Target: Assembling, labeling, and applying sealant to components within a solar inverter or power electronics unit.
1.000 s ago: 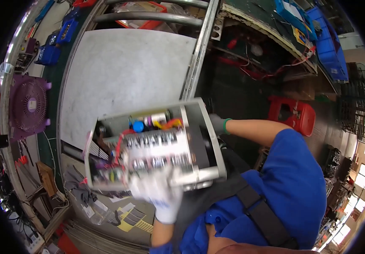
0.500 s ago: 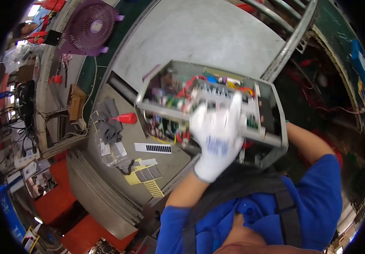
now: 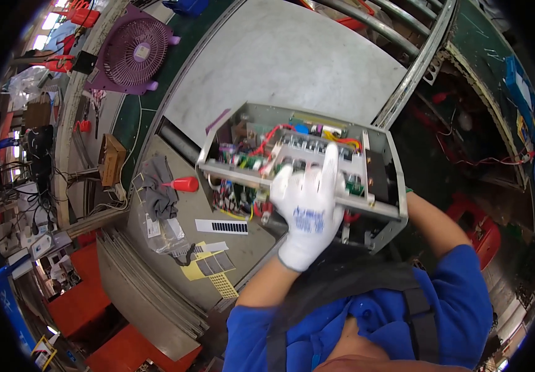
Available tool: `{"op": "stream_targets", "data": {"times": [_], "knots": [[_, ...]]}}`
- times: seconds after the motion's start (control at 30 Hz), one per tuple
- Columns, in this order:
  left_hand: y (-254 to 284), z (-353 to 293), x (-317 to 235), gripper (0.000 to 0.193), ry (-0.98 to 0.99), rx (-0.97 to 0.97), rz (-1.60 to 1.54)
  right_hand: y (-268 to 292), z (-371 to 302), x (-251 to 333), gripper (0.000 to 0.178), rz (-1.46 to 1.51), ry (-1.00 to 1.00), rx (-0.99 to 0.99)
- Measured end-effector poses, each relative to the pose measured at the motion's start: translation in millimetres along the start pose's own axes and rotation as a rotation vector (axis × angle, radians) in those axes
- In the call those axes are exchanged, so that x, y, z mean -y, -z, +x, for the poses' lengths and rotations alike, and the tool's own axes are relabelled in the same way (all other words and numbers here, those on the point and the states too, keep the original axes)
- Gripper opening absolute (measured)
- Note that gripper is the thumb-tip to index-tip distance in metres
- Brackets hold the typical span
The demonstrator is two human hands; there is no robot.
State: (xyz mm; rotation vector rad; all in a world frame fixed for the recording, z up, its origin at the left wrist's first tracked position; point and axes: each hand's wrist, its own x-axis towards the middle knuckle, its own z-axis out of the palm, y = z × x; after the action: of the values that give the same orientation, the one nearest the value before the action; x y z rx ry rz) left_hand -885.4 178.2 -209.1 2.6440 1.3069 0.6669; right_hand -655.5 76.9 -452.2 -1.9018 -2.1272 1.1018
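Note:
An open grey metal case (image 3: 391, 214) with circuit boards and coloured wires inside sits tilted in front of me, over the corner of the bench. My left hand (image 3: 308, 208), in a white knit glove, is on the rail across the case. Some of its fingers are bent over the rail, while one stretches toward the row of silver parts (image 3: 311, 145) inside. My right forearm (image 3: 438, 217) reaches to the right side of the case. The case hides my right hand; only a green cuff edge shows at the wrist.
Left of the case lie a red-handled tool (image 3: 184, 184), a grey cloth (image 3: 159, 189), a white label strip (image 3: 221, 227) and yellow sticker sheets (image 3: 208, 265). A pale board (image 3: 267, 56) stretches beyond, beside metal rollers (image 3: 373, 28). A purple fan (image 3: 132, 53) stands far left, a red stool (image 3: 478, 229) right.
The whole view has shifted slightly, and the blurred case now looks sharp. My left hand stays on the rail in nearly the same place. More of the red stool shows at the right.

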Motion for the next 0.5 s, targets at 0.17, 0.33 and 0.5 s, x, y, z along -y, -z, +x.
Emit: {"op": "stream_targets", "data": {"times": [0.17,0.33,0.5], "knots": [[2,-24,-4,0.059,0.085,0.057,0.046,26,64,-38,0.037,0.042,0.036,0.204],[-3,-8,-3,0.061,0.053,0.042,0.032,26,59,-36,0.039,0.067,0.031,0.228],[-2,7,0,0.069,0.008,0.013,0.013,4,9,-11,0.041,0.021,0.033,0.012]]}}
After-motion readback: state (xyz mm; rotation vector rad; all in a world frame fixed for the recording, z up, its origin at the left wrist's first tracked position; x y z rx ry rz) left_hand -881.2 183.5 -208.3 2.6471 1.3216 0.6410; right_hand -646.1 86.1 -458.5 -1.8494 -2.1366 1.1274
